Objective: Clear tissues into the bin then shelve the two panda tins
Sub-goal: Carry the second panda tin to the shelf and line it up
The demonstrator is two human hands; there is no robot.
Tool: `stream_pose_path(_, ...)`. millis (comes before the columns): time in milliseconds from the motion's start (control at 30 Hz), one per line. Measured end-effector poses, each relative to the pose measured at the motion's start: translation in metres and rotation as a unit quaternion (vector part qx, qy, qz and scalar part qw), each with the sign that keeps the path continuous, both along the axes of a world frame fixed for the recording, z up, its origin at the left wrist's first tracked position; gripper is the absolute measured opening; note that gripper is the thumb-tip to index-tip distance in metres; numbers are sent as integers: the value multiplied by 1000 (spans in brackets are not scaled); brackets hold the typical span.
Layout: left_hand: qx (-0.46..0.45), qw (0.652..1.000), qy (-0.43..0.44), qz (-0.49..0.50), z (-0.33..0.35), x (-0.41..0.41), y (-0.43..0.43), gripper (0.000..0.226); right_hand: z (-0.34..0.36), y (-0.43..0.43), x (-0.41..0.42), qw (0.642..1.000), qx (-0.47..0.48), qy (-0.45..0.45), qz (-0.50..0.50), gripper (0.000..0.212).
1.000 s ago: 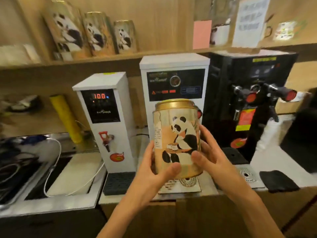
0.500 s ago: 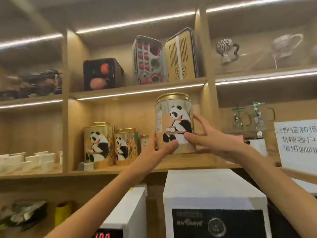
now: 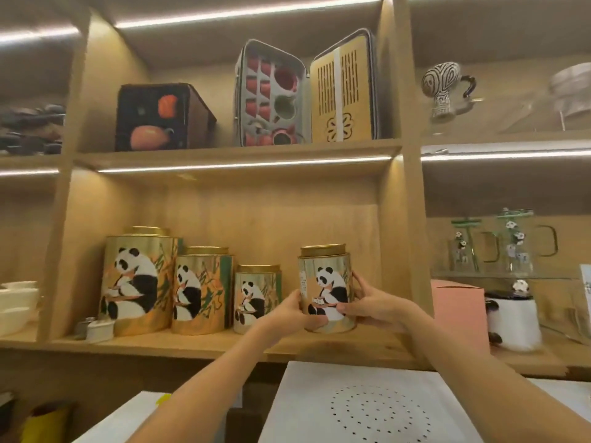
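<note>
A gold panda tin [image 3: 325, 286] stands upright on the wooden shelf [image 3: 204, 345], at the right end of the compartment. My left hand [image 3: 294, 313] grips its lower left side and my right hand [image 3: 374, 310] grips its lower right side. To its left stand three more panda tins in a row: a large one [image 3: 137, 279], a medium one [image 3: 200, 289] and a small one [image 3: 256, 297]. No tissues or bin are in view.
A wooden divider [image 3: 412, 219] rises just right of the held tin. Beyond it sit a pink box [image 3: 457, 311], a panda mug [image 3: 511, 321] and glass pitchers [image 3: 511, 241]. White machine tops [image 3: 367, 407] lie below the shelf. A tea set case [image 3: 271, 94] stands on the shelf above.
Both hands carried the tin up from counter height, then down and back into the shelf compartment. It now rests on the shelf board beside the small tin.
</note>
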State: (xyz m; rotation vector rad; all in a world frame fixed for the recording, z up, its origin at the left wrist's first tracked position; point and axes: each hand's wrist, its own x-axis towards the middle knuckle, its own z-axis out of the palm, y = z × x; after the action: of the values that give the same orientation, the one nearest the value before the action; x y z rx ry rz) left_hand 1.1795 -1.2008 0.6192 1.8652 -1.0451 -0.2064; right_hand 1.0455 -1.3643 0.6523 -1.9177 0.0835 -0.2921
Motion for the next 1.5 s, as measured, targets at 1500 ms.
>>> stream_pose_path(1500, -40, 965, -146, 212, -60, 90, -42, 34, -87, -42, 103, 962, -227, -12, -150, 80)
